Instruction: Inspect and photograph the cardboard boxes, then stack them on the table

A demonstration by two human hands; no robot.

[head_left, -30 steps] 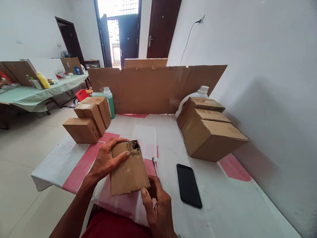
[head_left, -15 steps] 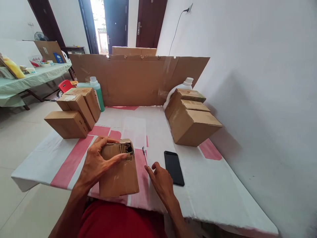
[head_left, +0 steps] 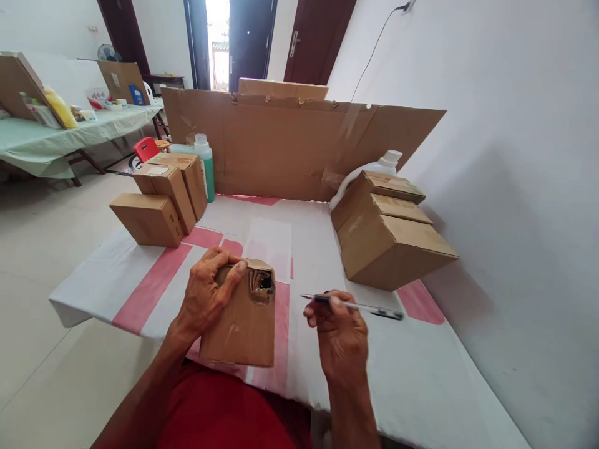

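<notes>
A small taped cardboard box (head_left: 243,318) with a torn hole at its top corner rests on the near edge of the table. My left hand (head_left: 206,293) grips its upper left side, fingers curled over the top. To the right of the box, my right hand (head_left: 339,330) is closed on a pen (head_left: 360,307), held level above the table and pointing left and right. The black phone seen earlier lies hidden behind that hand.
White and pink cloth covers the table (head_left: 421,374). Three small boxes (head_left: 161,196) and a green bottle (head_left: 206,165) stand back left. Stacked larger boxes (head_left: 388,234) and a white jug (head_left: 386,163) sit back right. A cardboard screen (head_left: 299,146) closes the far side; wall on the right.
My right hand left the box, reached to the pen lying on the table, and now holds it lifted. My left hand has kept hold of the box throughout.
</notes>
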